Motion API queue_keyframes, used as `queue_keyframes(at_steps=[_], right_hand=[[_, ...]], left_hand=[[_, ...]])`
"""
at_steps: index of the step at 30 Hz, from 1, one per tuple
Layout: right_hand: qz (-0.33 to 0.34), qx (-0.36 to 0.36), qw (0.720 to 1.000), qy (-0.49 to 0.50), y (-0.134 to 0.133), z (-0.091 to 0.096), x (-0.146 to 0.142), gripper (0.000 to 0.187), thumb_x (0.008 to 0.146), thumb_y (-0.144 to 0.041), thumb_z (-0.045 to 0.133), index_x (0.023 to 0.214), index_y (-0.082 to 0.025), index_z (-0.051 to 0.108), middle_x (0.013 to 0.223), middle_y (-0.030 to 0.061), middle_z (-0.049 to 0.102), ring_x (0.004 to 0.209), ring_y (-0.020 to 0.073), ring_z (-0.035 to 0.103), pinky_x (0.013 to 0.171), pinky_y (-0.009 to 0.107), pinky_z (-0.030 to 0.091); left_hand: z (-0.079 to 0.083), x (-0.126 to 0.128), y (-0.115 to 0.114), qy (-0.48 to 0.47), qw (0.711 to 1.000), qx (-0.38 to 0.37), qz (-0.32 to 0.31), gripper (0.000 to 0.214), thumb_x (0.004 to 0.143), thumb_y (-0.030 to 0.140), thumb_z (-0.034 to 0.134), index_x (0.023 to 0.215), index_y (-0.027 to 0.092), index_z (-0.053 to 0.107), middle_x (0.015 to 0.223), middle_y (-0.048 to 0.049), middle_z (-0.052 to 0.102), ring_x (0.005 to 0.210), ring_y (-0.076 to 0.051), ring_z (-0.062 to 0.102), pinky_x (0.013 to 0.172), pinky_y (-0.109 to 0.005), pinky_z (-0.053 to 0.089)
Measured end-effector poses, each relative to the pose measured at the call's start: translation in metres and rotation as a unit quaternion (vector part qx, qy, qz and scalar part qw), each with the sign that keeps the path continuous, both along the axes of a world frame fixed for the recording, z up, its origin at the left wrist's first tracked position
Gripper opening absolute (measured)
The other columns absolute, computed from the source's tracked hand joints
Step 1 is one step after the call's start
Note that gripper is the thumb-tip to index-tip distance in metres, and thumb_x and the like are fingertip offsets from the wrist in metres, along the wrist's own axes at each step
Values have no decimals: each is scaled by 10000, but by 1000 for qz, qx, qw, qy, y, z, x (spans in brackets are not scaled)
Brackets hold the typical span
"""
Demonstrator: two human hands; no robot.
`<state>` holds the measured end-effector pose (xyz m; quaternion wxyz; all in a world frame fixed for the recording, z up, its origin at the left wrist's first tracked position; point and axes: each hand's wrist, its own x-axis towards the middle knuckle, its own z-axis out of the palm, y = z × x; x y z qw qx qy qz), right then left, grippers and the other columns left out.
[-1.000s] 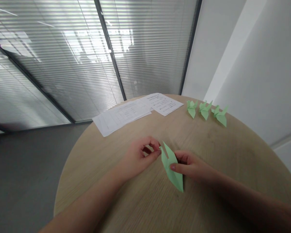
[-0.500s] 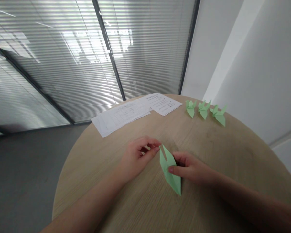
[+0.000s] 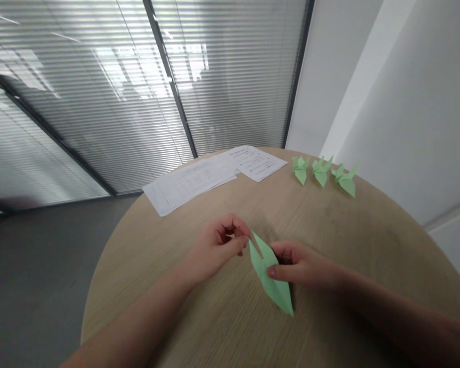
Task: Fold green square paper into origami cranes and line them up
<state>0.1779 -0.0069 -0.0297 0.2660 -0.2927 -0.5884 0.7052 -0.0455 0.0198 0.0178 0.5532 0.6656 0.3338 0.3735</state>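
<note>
A light green folded paper (image 3: 275,286), long and diamond-shaped with a slit splitting its far end into two points, is held above the table. My right hand (image 3: 297,263) grips it at its right edge, thumb on top and fingers behind. At the far end, my left hand (image 3: 224,243) is closed in a pinch, thumb and forefinger on the tip of the left point. The fingers under the paper are hidden.
Three green paper cranes (image 3: 320,172) stand in a row at the far right of the round wooden table (image 3: 138,286). Printed white sheets (image 3: 191,184) lie overlapping along the far left edge. Beyond are a glass partition with blinds (image 3: 230,92) and a white wall (image 3: 417,112).
The left hand has shifted slightly down and left with the paper's left point. The folded paper has tilted a little, its near end swinging right and toward me.
</note>
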Motion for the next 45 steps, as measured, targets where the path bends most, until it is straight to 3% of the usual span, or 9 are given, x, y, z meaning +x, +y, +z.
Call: queue_keyframes(at_steps=[15, 22, 28, 33, 36, 38, 40, 42, 45], right_hand=[[79, -104, 991, 8, 1, 7, 10, 272, 777, -353, 811, 930, -145, 728, 782, -8, 685, 631, 97, 617, 614, 192, 490], [99, -97, 990, -12, 1, 14, 12, 259, 780, -352, 797, 914, -141, 731, 768, -7, 682, 634, 102, 614, 621, 203, 500], [109, -95, 989, -33, 1, 18, 12, 255, 778, -356, 791, 899, -143, 722, 749, -14, 670, 620, 100, 604, 616, 208, 497], [115, -112, 987, -15, 0, 17, 12, 274, 781, -355, 786, 941, -145, 716, 779, -9, 678, 627, 95, 603, 612, 199, 481], [67, -91, 993, -20, -2, 11, 7, 286, 779, -377, 782, 925, -145, 700, 791, 0, 673, 638, 108, 600, 612, 214, 477], [-23, -29, 999, -26, -3, 7, 3, 257, 798, -381, 758, 881, -152, 678, 769, -6, 647, 652, 115, 584, 626, 224, 464], [-127, 36, 990, -41, -3, 5, -2, 235, 815, -386, 730, 837, -166, 653, 741, -12, 611, 665, 129, 565, 621, 239, 444], [-205, 76, 974, -54, -3, 6, -6, 233, 824, -398, 707, 813, -177, 635, 736, -7, 596, 675, 146, 556, 621, 259, 435], [-269, 111, 955, -58, -3, 8, -9, 244, 830, -416, 685, 802, -181, 629, 722, -2, 581, 663, 154, 538, 616, 274, 428]], left_hand=[[19, -9, -5, 98, 984, 136, -55, 58, 806, 144, 635, 789, 198, 627, 800, -17, 660, 728, -141, 609, 692, -268, 504], [30, -14, -4, 164, 959, 209, -94, 98, 823, 129, 605, 828, 204, 669, 806, -27, 676, 729, -146, 624, 697, -277, 522], [29, -13, -8, 161, 961, 196, -109, 119, 753, 102, 586, 732, 217, 610, 735, -8, 625, 693, -148, 561, 651, -284, 471], [27, -19, -4, 110, 983, 111, -91, 117, 695, 106, 588, 685, 210, 536, 670, 27, 516, 617, -118, 465, 564, -250, 379], [22, -19, 4, 19, 996, 86, 4, 140, 694, 121, 614, 710, 211, 509, 683, 42, 485, 594, -104, 467, 540, -237, 377], [15, -15, 8, -31, 990, 83, 107, 150, 715, 136, 632, 768, 214, 517, 687, 56, 472, 569, -95, 469, 528, -226, 391], [7, -8, 7, -36, 984, 65, 163, 133, 784, 215, 649, 802, 213, 517, 669, 63, 469, 543, -92, 465, 512, -221, 401], [-2, 2, 2, 14, 989, 40, 144, 194, 838, 319, 664, 784, 204, 518, 653, 58, 476, 549, -99, 475, 510, -223, 408], [-11, 13, -9, 100, 987, 83, 91, 258, 856, 357, 678, 726, 191, 528, 641, 42, 503, 578, -105, 470, 521, -224, 371]])
